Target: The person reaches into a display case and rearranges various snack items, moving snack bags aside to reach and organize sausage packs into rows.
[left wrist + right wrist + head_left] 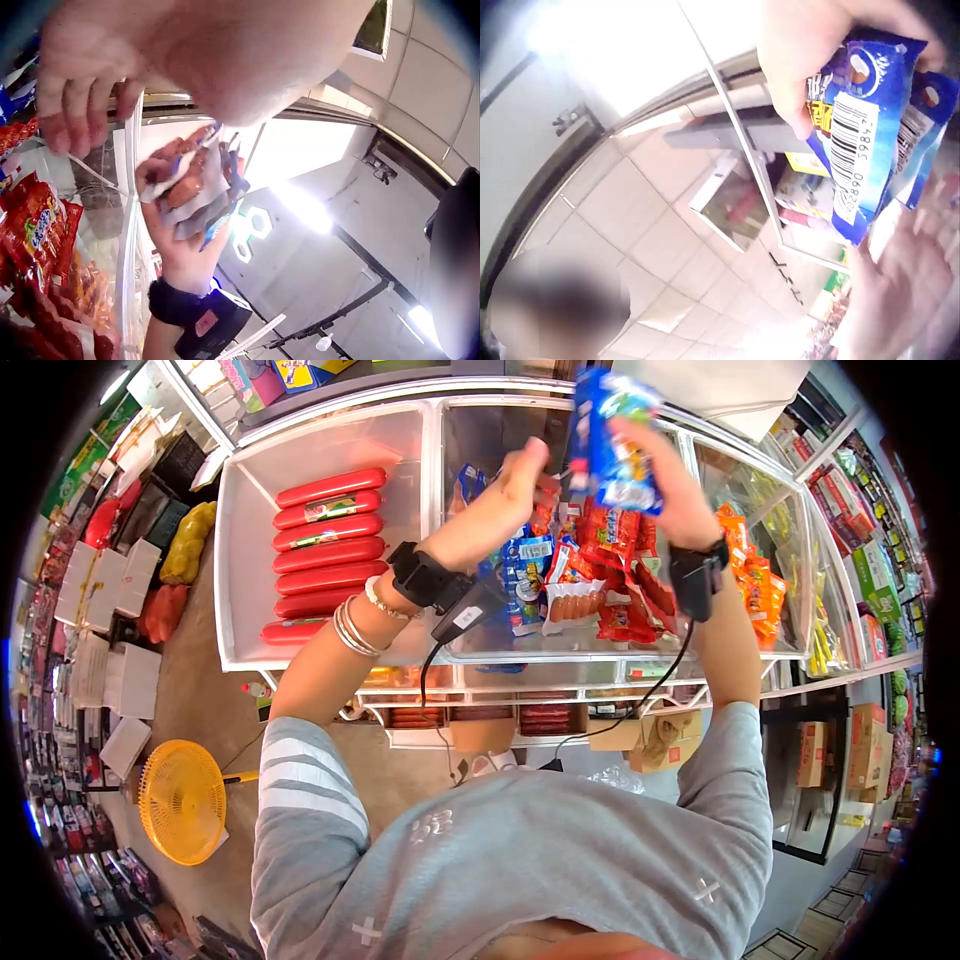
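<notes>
My right hand [672,480] grips blue snack packets [618,445] above the far part of the middle compartment. At least two overlap in the right wrist view, one with a barcode facing up; in the left wrist view brown sausage pieces show through a clear side. My left hand [508,495] hovers to the left of them over the same compartment, its fingers [79,112] loosely extended and holding nothing. Below both hands lie red snack packets [610,540] and blue packets [526,575] in a loose pile.
Long red sausages [328,548] are stacked in the left compartment of the white display case [434,480]. Orange packets [762,605] fill the right one. Lower shelves hold boxes, and a yellow fan [182,802] stands at the left. Wrist-camera cables hang near the case's front edge.
</notes>
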